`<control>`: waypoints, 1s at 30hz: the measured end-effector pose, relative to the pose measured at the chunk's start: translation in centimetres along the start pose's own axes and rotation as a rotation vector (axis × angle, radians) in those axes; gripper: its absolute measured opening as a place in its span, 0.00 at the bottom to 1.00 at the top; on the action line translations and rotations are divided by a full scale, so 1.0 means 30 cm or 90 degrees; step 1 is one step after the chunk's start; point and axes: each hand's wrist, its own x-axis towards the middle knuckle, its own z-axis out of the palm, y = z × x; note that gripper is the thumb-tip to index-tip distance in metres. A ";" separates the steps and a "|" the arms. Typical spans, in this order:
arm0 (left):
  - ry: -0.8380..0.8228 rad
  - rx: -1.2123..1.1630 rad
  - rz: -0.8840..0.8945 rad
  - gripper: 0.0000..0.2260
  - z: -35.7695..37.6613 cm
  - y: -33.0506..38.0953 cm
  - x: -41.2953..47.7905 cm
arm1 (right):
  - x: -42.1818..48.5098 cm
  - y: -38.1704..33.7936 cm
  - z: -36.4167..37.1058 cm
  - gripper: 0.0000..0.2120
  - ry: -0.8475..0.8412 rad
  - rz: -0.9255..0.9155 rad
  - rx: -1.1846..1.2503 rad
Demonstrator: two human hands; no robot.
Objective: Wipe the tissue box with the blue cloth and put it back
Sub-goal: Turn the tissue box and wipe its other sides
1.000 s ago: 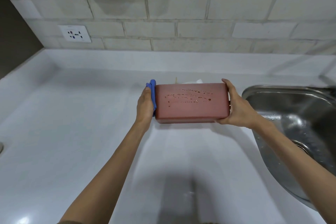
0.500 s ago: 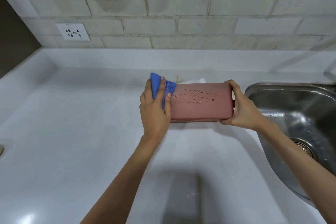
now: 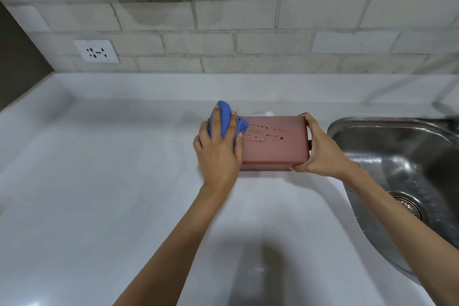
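Observation:
The tissue box (image 3: 275, 146) is a reddish-pink rectangular box, tipped so a broad face with rows of small droplets faces me. It is held just above the white counter (image 3: 99, 181). My right hand (image 3: 315, 146) grips its right end, thumb on the upper edge. My left hand (image 3: 218, 149) presses a bunched blue cloth (image 3: 224, 122) against the box's left part, covering that end. A bit of white tissue (image 3: 269, 113) peeks out behind the box's upper edge.
A steel sink (image 3: 402, 171) with a drain lies right of the box. A pale brick wall runs along the back, with a white power socket (image 3: 97, 51) at the left. A dark panel borders the counter's far left.
My left hand has come from the box's left end round onto its front face, bringing the blue cloth over the left part. The right hand and box have stayed nearly still.

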 end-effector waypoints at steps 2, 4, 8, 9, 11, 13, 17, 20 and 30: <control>-0.003 0.041 0.056 0.18 -0.003 -0.025 -0.082 | 0.003 0.000 -0.001 0.44 -0.003 -0.002 0.000; -0.013 0.061 0.084 0.19 -0.017 -0.067 -0.142 | 0.002 -0.003 -0.001 0.43 -0.003 -0.004 0.006; -0.001 0.046 0.027 0.17 -0.022 -0.070 -0.070 | -0.004 -0.009 -0.002 0.42 -0.005 -0.008 0.004; 0.004 0.028 -0.004 0.17 -0.016 -0.051 -0.028 | -0.005 -0.011 -0.002 0.42 -0.005 -0.008 0.007; 0.001 0.016 -0.042 0.18 0.001 -0.007 0.034 | -0.006 -0.011 -0.001 0.42 -0.006 -0.007 0.010; 0.000 0.040 -0.013 0.18 0.017 0.025 0.033 | -0.005 -0.012 -0.001 0.42 -0.001 -0.003 0.011; 0.013 0.127 0.116 0.19 0.017 0.002 -0.093 | 0.003 -0.010 -0.004 0.43 -0.004 0.000 0.021; 0.012 0.150 0.155 0.19 -0.004 -0.060 -0.154 | 0.001 -0.011 -0.005 0.41 -0.007 -0.006 0.038; -0.020 0.106 0.075 0.18 0.027 0.083 0.000 | 0.002 -0.011 -0.003 0.43 -0.004 -0.013 0.048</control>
